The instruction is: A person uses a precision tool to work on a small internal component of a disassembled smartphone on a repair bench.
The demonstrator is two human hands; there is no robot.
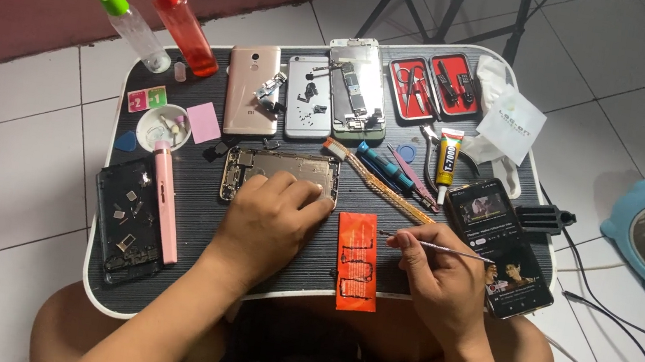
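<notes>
1. The left hand is lying palm-down on the gold phone frame, fingers spread rather than clenched, pressing it flat on the tray, seemingly so the frame is not sliding.
2. The right hand is pinching a thin metal probe between thumb and fingers, pen-fashion; its tip is pointing left, just short of the orange strip.
3. The orange strip is lying between the two hands at the tray's near edge, with small dark parts laid on it in rows, probably so they are staying in order.
4. A lit phone is resting by the right hand, screen up, where it is easy to be glancing at.
5. Behind the frame, a gold phone back, a grey phone back and an opened phone body are lying side by side.
6. A red tool case, glue tube, toothbrush and screwdrivers are clustering to the right, near the working hand.
7. Two spray bottles, green-capped and red, are standing at the far left corner, well apart from the hands; a pink bar and a black phone shell are lying left.
</notes>
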